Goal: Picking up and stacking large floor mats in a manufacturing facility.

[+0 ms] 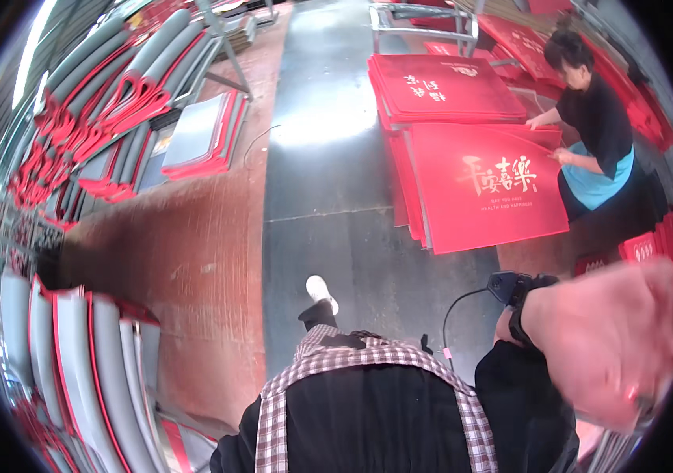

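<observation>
Head view here: the right hand (608, 347) is up close to the lens and smeared with blur, so I can't tell whether the fingers are spread or closed, or if it's holding anything. A dark wrist device (514, 290) with a thin cable sits on that wrist. The left hand isn't in view at all.

Nearest thing to that hand is the small red stack (652, 240) at the right edge, just above it. My guess: slow the arm down and get a clear look before grabbing.

Around it: a co-worker (593, 130) is bent over a big red mat (482, 185) on the grey floor (325, 158), with more red mats (439, 87) piled behind it. Grey-backed mats (76, 370) lean on the lower left. Own foot in a white shoe (321, 292) steps forward, so watch the mat piles.
</observation>
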A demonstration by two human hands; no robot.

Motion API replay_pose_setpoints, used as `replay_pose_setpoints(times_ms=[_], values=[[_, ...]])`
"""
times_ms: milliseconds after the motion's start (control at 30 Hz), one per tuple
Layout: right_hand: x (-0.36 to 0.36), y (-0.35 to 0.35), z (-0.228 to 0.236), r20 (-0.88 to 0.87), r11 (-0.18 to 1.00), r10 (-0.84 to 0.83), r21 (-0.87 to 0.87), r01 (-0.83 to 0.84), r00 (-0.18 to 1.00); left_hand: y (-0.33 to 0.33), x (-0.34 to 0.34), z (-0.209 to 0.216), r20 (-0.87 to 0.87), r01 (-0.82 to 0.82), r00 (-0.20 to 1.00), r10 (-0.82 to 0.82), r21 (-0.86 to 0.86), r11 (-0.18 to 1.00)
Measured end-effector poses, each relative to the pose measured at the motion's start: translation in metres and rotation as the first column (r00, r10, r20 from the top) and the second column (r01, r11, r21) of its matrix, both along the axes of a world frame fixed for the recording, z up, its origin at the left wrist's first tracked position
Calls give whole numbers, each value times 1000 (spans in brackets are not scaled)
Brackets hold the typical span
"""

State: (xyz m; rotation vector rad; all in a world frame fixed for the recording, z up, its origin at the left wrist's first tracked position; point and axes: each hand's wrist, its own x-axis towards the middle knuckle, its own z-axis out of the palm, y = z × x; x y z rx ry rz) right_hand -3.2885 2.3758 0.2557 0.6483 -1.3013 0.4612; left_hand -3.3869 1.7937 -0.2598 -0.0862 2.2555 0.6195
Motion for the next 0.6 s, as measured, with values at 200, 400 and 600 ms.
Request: replay_pose_setpoints(times_ms=[200,400,600], values=[[-176,123,-127,784,688,-192,-321,651,590,32,-198,-8,72,313,950,-305,-179,933],[-267,205,-295,756,209,452,-606,768,474,276,-505,82,-154,-92,978,140,285,954],[-366,282,-378,224,-297,703,-770,565,675,509,-669,124,-416,292,905,-88,459,839]])
